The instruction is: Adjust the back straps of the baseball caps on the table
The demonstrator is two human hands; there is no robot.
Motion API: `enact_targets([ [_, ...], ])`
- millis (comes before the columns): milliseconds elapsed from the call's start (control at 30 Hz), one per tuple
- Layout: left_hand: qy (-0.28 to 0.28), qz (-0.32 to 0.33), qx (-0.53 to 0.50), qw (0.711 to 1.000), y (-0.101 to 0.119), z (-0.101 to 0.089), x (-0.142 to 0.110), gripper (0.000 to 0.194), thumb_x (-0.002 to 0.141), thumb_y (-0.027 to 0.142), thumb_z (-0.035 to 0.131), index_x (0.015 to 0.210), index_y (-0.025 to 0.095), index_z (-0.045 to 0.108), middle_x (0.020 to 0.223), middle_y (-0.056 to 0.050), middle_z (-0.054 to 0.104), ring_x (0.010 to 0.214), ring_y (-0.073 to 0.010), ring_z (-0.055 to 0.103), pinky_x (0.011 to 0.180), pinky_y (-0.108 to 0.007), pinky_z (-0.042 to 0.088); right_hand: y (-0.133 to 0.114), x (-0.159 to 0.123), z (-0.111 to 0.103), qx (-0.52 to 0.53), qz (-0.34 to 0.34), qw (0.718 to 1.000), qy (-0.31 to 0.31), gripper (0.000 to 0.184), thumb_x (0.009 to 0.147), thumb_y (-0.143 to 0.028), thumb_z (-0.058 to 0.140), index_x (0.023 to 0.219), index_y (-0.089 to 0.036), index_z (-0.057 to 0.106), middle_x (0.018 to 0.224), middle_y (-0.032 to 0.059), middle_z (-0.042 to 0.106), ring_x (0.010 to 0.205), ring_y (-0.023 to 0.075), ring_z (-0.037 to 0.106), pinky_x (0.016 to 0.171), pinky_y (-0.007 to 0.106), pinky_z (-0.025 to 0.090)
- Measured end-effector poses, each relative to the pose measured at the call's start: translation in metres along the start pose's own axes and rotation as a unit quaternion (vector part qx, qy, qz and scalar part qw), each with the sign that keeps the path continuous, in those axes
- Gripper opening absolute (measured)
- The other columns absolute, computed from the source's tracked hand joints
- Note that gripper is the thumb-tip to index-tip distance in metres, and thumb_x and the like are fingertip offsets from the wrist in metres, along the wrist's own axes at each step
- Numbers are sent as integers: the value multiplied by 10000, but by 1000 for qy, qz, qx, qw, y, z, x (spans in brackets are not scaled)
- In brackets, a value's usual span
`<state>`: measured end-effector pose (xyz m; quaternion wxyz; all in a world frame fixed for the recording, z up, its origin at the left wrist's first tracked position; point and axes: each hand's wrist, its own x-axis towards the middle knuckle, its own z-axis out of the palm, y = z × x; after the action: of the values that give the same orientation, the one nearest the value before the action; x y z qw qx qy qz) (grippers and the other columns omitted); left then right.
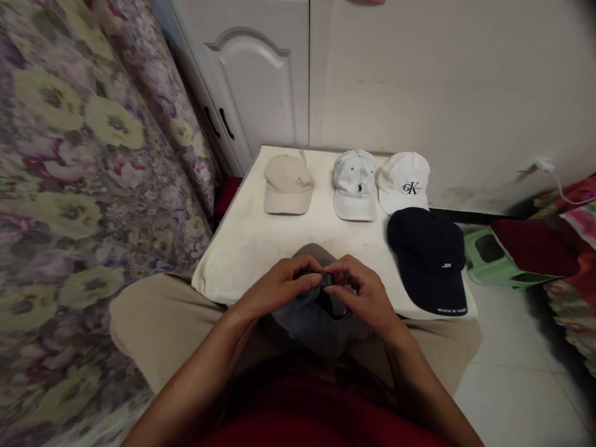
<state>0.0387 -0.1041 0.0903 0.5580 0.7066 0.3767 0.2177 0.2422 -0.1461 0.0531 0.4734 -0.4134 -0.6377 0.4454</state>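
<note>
A dark grey baseball cap (307, 323) rests at my lap by the table's near edge, its back opening facing up toward me. My left hand (295, 279) pinches the cap's back strap from the left. From the right, my right hand (356, 288) pinches the same strap, the fingertips of both hands almost meeting. The strap's fastening is mostly hidden by my fingers. Beyond the hands, a beige cap (286, 180) stands at the back left of the table, and a pale cap with a small blue emblem (354, 180) at the back middle.
On the white-covered table (242, 248), a white CK cap (405, 177) stands at the back right, with a navy cap (426, 254) in front of it. A green stool (488, 254) is at the right, a floral curtain (102, 186) at the left, a cabinet (256, 87) behind.
</note>
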Motion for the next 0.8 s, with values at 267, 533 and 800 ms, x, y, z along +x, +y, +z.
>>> enact_targets([
  [267,-8,-43,-64,997,2,2,-5,178,828,357,633,851,182,657,784,3,615,693,-129,526,645,-252,401,0,0,-9,197,139,967,-85,262,770,-277,757,1020,-234,693,774,-17,617,671,116,538,588,230,429],
  [533,4,-70,-108,992,-1,6,-5,233,861,421,605,860,195,661,768,3,586,661,-127,508,570,-224,393,-2,2,-16,242,166,954,-67,206,759,-293,760,924,-208,671,745,-21,609,556,82,468,469,191,336],
  [800,0,-43,-49,998,11,5,-7,350,932,449,499,758,185,650,697,16,547,641,-124,473,572,-231,372,-8,3,-17,220,142,962,-80,197,762,-290,768,908,-209,663,758,-16,633,624,103,525,550,214,395],
])
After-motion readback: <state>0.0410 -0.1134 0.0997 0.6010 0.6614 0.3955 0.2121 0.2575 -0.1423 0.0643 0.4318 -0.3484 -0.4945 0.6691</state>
